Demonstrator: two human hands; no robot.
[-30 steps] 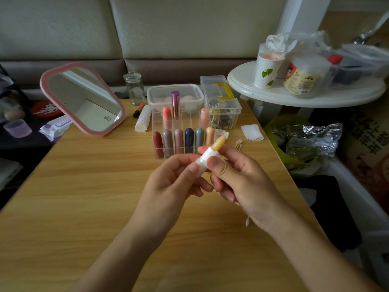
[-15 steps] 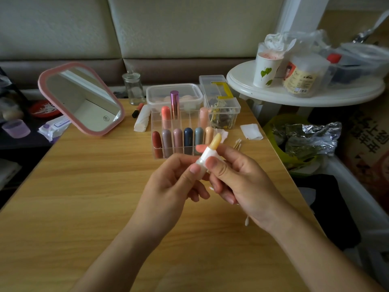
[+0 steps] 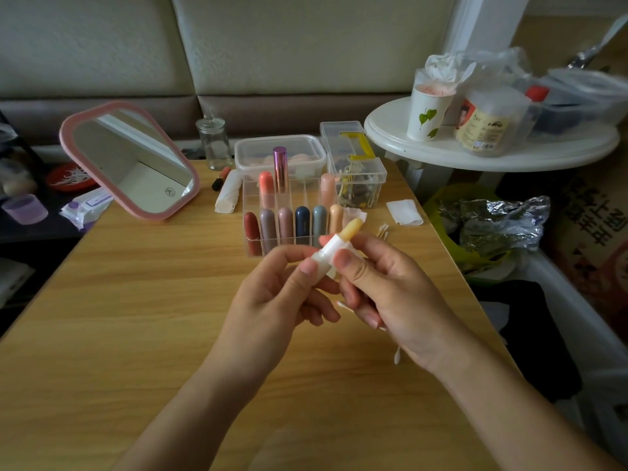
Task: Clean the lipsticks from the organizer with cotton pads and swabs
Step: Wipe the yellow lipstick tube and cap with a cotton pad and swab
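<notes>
Head view, and both hands are up over the wooden table (image 3: 136, 317); the left hand (image 3: 272, 300) curls round the lower end of a white-cased lipstick (image 3: 331, 249), thumb laid across the tube; the right hand (image 3: 390, 294) pinches the same tube higher up between thumb and forefinger. The yellow stick pokes out at the top, tilted up and to the right, held clear of the table just in front of the organizer (image 3: 250, 198). A cotton swab (image 3: 396, 356) runs under the right hand; one tip shows by the wrist, the other peeps out between the two hands, the middle hidden by the fingers.

The fingertips and the tube cover the organizer's front right corner. Inside it the capped lipsticks stand upright: six in the front row, from dark red on the left to peach on the right; behind them a coral one, a tall metallic purple one and a pale pink one.

Right of the organizer lie a cotton pad (image 3: 404, 212) and a few loose swabs (image 3: 383, 230). Behind it sit a lidded plastic tub (image 3: 306, 141) and a clear box (image 3: 356, 164) with a yellow handle; a glass bottle (image 3: 214, 144) and a tilted pink mirror (image 3: 129, 161) stand to the left. Beyond the table's right edge, a round white side table (image 3: 475, 154) carries a paper cup (image 3: 428, 113).
</notes>
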